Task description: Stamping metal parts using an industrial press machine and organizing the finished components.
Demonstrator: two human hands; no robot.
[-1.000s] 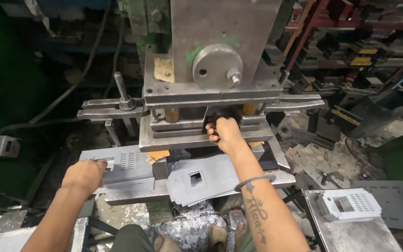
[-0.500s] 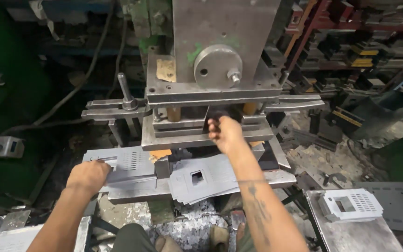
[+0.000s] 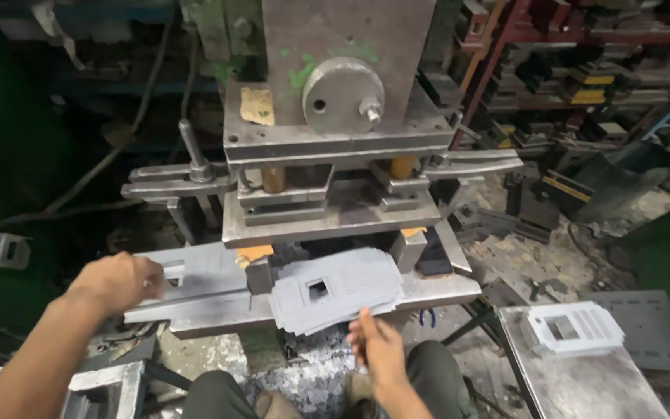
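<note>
Left hand grips a flat sheet on the press bed, steadying it; right hand open, fingertips at near edge of punched stack.

grey steel, green smears, a few warm spots

the press is dull grey with green paint smears and a tan tag; two orange-yellow posts sit between its plates. the stack of punched sheets is pale grey with fine perforated rows and a dark square hole. the second stack is whiter, slotted. shelves behind are red, holding black-and-yellow pieces. trousers are dark olive.
</note>
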